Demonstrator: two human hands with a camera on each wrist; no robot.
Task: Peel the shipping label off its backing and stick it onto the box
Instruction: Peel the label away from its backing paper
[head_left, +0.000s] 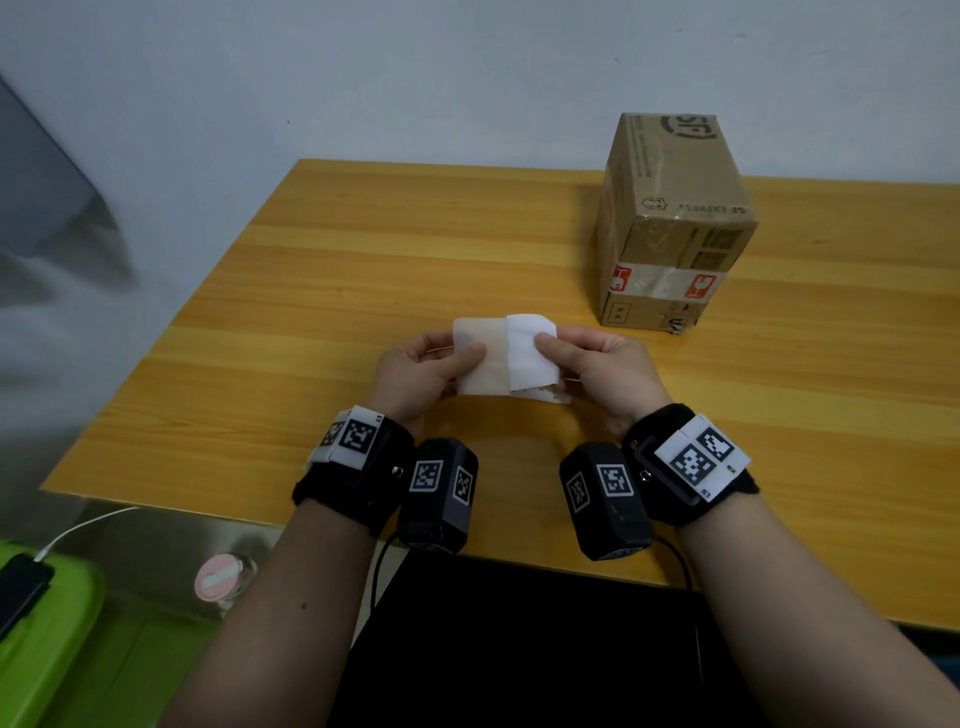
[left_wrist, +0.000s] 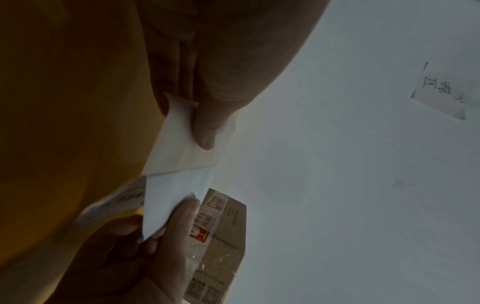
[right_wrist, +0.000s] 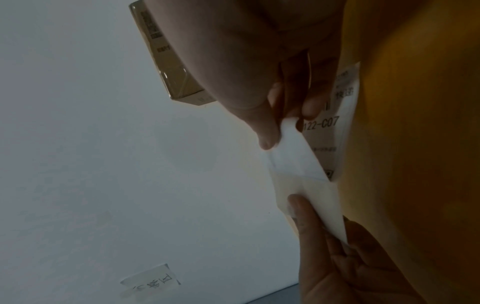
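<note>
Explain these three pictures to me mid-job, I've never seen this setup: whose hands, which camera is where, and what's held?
No machine here: a person works with two bare hands. The big picture comes from a camera on the head, looking down. The two dim pictures come from the black boxes with square markers strapped at each wrist, looking along the fingers. On the yellow wooden table stands a taped brown cardboard box, right of and beyond the hands. The left hand pinches a cream paper sheet; the right hand pinches a white paper sheet overlapping it, printed underneath. It looks like a label coming off its backing, but that is a guess.
</note>
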